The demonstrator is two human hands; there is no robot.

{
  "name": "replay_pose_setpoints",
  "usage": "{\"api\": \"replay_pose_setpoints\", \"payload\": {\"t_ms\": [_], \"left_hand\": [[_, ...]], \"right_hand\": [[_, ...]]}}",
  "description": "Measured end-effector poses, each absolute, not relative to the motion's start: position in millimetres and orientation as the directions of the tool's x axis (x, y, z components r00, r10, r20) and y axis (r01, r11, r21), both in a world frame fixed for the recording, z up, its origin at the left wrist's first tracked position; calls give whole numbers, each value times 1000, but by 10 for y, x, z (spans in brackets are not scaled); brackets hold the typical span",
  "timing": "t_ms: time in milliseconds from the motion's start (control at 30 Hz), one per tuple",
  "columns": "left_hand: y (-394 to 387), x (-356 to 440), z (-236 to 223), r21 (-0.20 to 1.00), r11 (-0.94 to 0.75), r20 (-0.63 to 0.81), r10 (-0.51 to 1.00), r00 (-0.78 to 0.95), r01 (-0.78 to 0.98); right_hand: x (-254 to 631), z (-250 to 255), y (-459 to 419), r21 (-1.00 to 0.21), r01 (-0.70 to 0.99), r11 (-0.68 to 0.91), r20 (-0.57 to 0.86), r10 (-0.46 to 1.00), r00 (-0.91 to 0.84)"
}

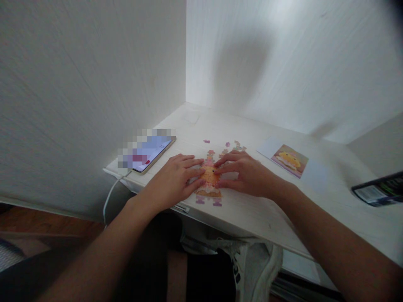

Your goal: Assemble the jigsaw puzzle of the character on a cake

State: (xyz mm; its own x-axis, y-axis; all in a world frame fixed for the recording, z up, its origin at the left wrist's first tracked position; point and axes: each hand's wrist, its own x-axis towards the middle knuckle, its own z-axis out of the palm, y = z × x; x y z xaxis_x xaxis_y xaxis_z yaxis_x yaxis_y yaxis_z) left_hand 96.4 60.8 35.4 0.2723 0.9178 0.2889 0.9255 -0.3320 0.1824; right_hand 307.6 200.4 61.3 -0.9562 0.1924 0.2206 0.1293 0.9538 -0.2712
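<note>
A partly joined jigsaw puzzle [210, 176], orange and pink, lies on the white desk [252, 209]. My left hand [176, 176] rests flat on its left side, fingers stretched out over the pieces. My right hand [245, 172] lies on the right side, fingers extended and pressing on the orange middle. Fingertips of both hands nearly meet over the puzzle. Several loose pink and purple pieces [231, 147] lie just beyond the hands.
A phone [151, 153] with a lit screen lies at the desk's left edge, its white cable [110, 195] hanging down. A picture card [289, 160] lies to the right. A dark box [378, 191] sits at the far right. White walls enclose the desk corner.
</note>
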Motion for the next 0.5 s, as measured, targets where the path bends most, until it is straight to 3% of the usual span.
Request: {"api": "replay_pose_setpoints", "payload": {"t_ms": [500], "left_hand": [[532,963,402,229,-288,121,956,267,930]], "right_hand": [[3098,599,2015,-354,123,927,231,214,-949]]}}
